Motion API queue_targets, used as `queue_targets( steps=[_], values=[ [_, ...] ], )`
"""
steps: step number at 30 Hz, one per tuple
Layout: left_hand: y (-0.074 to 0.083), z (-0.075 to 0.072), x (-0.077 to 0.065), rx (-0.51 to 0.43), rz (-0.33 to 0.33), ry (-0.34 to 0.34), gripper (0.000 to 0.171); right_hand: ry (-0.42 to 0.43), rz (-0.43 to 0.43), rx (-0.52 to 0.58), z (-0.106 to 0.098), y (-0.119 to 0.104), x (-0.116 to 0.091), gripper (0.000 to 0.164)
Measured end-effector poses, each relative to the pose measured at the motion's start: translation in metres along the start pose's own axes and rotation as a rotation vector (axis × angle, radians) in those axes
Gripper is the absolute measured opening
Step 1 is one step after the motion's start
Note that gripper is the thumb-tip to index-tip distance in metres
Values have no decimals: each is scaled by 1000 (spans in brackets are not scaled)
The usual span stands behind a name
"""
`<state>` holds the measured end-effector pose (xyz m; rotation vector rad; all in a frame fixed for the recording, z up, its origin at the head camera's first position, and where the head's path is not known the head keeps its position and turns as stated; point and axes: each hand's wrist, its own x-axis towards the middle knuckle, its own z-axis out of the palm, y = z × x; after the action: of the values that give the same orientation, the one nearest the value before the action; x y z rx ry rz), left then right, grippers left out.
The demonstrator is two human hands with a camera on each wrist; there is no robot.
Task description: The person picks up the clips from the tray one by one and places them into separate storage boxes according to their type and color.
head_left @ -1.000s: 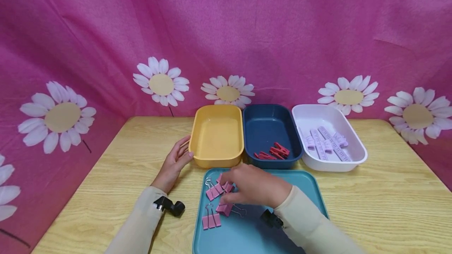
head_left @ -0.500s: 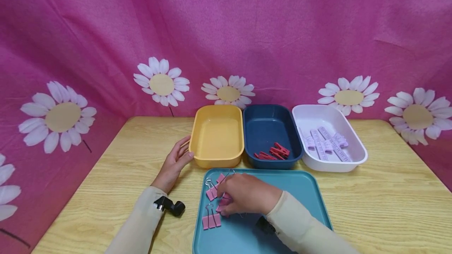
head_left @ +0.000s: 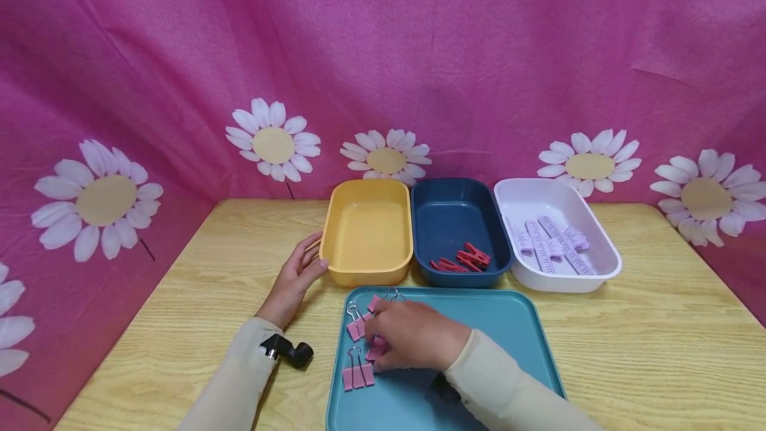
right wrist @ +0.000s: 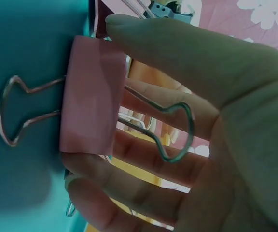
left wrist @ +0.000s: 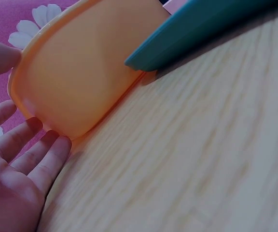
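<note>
My right hand (head_left: 421,334) is low over the left part of the teal tray (head_left: 509,344). Between thumb and fingers it pinches a pink binder clip (right wrist: 93,96) by its ends, both wire handles sticking out. Other pink binder clips lie close by: one (head_left: 358,376) in front with its handles up, another (head_left: 356,329) farther back, and one partly behind the hand. My left hand (head_left: 293,285) rests against the left side of the yellow bin (head_left: 366,276), its fingers extended along the wall and its thumb near the front corner.
The dark blue bin (head_left: 433,218) beside the yellow one holds several red clothespins (head_left: 473,257). To its right, a white bin (head_left: 598,251) contains lilac strips with ruler markings (head_left: 540,245). A pink flowered cloth (head_left: 479,52) hangs behind the wooden table (head_left: 670,338).
My right hand has come down and a little toward me onto the binder clips, and its thumb and fingers have closed on one. The left hand stays at the yellow bin.
</note>
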<state>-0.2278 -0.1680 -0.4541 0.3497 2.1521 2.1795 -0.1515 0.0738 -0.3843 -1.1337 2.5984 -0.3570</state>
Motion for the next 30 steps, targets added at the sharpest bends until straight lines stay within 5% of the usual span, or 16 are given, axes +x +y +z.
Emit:
queue_targets(
  steps=[30],
  values=[
    [2, 1, -1, 17, -21, 15, 56, 12, 0, -117, 9, -6, 2, 32]
  ],
)
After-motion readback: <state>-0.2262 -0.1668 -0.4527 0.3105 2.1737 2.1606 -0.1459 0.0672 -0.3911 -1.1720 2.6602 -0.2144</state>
